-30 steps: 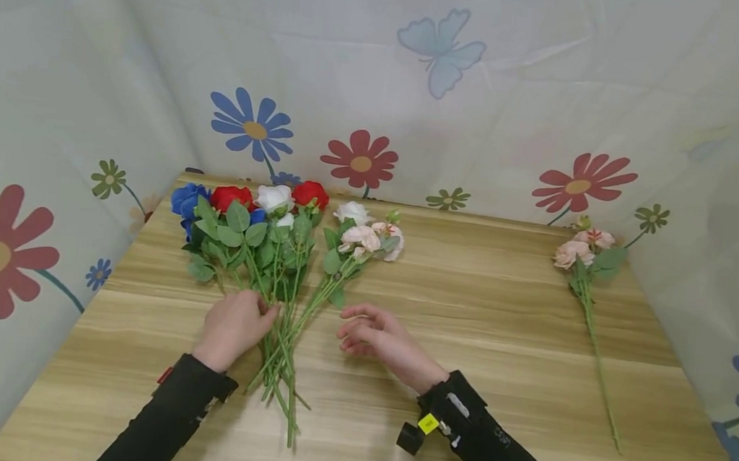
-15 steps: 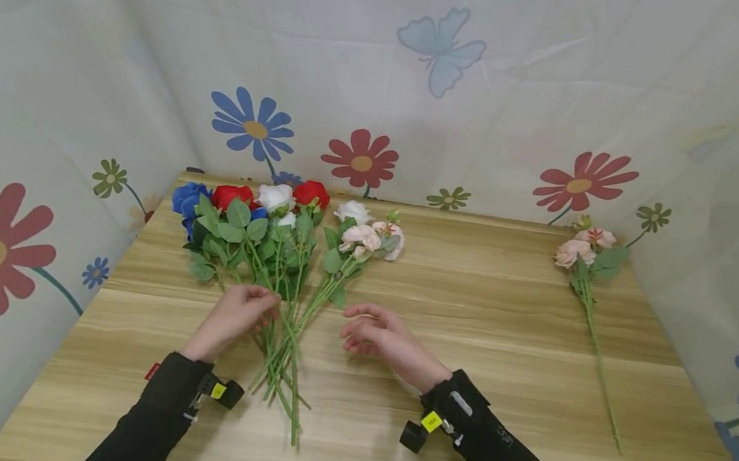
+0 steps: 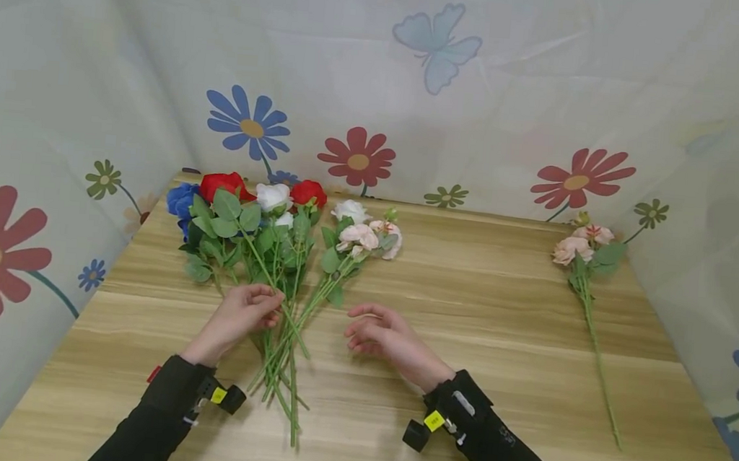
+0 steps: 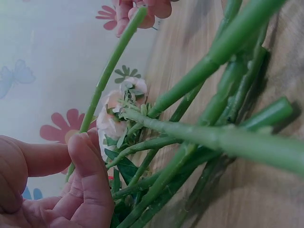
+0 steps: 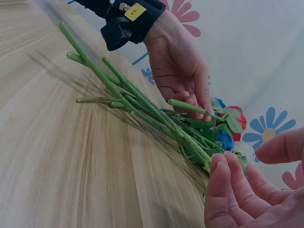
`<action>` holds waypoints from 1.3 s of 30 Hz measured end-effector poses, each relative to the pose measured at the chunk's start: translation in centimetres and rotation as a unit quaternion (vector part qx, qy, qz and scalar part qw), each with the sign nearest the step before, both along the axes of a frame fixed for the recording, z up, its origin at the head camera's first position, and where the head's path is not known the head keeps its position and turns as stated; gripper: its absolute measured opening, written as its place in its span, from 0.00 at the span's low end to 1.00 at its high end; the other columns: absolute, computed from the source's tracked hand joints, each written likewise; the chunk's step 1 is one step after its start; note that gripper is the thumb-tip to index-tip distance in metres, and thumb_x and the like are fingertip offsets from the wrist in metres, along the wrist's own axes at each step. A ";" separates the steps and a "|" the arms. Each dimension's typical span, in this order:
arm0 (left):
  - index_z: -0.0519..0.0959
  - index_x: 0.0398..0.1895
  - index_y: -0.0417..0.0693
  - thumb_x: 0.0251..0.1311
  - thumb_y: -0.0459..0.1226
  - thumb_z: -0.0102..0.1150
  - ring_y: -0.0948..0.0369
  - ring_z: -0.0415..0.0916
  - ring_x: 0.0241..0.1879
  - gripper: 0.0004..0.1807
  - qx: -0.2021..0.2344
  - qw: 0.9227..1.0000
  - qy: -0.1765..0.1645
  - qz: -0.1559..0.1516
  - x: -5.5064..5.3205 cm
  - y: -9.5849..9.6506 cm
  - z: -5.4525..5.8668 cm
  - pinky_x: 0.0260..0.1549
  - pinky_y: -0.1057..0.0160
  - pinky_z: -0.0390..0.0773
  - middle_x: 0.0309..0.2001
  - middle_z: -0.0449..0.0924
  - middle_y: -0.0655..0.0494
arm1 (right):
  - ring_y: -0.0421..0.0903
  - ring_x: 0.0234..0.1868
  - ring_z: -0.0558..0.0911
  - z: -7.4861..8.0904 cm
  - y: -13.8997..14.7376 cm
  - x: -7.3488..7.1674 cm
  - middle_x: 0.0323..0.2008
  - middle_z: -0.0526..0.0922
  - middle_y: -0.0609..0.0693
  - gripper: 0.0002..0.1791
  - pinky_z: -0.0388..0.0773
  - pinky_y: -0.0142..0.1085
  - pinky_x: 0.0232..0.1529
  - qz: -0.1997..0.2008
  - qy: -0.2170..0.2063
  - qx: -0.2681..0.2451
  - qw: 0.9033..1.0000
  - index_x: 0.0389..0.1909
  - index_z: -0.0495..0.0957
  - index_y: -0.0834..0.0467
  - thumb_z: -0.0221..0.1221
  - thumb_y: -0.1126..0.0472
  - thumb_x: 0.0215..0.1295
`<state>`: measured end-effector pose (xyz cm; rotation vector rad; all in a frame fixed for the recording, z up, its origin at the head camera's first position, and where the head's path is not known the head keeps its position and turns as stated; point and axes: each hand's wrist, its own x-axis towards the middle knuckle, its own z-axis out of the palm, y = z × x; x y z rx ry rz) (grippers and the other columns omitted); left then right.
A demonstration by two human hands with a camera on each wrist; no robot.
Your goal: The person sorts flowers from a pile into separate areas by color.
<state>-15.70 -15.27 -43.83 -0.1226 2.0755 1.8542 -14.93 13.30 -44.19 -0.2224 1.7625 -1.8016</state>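
Observation:
My left hand (image 3: 239, 319) pinches one green stem between thumb and fingertips, above the crossed stems on the table. That stem (image 4: 107, 78) leads up to a red rose (image 3: 222, 184) at the left of the bunch and stands apart from the others in the left wrist view. Under and beside it lie blue flowers (image 3: 181, 200), a white rose (image 3: 273, 198), a second red rose (image 3: 309, 192) and pale pink flowers (image 3: 359, 237), their stems (image 3: 293, 405) crossing toward me. To the right of the stems, my right hand (image 3: 394, 343) hovers with loosely bent fingers, holding nothing.
A single pink-flowered stem (image 3: 595, 349) lies apart at the right side of the wooden table (image 3: 469, 289). A white curtain (image 3: 515, 119) printed with flowers and a butterfly encloses the back and sides.
The left hand has drawn back slightly and turned, now pinching a single stem. The left red rose has risen a little out of the bunch. The right hand has barely moved.

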 end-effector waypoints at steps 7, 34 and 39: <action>0.71 0.55 0.32 0.75 0.37 0.52 0.64 0.81 0.33 0.16 -0.037 0.999 0.029 -0.007 0.1 0.4 0.7 0.35 0.68 0.82 0.34 0.83 0.56 | 0.41 0.41 0.82 -0.2 0.5 -0.2 0.45 0.81 0.55 0.26 0.82 0.35 0.50 -0.004 0.005 0.007 1.000 0.66 0.63 0.73 0.52 0.64 0.72; 0.78 0.51 0.43 0.73 0.42 0.56 0.43 0.77 0.43 0.13 -0.121 0.977 0.124 -0.122 -1.5 6.0 3.5 0.40 0.54 0.77 0.47 0.81 0.37 | 0.40 0.42 0.83 0.2 1.7 -0.2 0.47 0.82 0.58 0.24 0.82 0.33 0.49 -0.020 0.037 0.020 0.999 0.63 0.66 0.76 0.50 0.64 0.73; 0.79 0.51 0.42 0.72 0.42 0.58 0.45 0.79 0.46 0.14 -0.133 0.972 0.144 -0.130 -1.7 7.0 3.7 0.39 0.60 0.78 0.47 0.82 0.43 | 0.41 0.43 0.83 0.7 1.4 0.0 0.48 0.82 0.57 0.24 0.81 0.33 0.49 0.004 0.041 0.005 0.999 0.62 0.68 0.78 0.50 0.64 0.73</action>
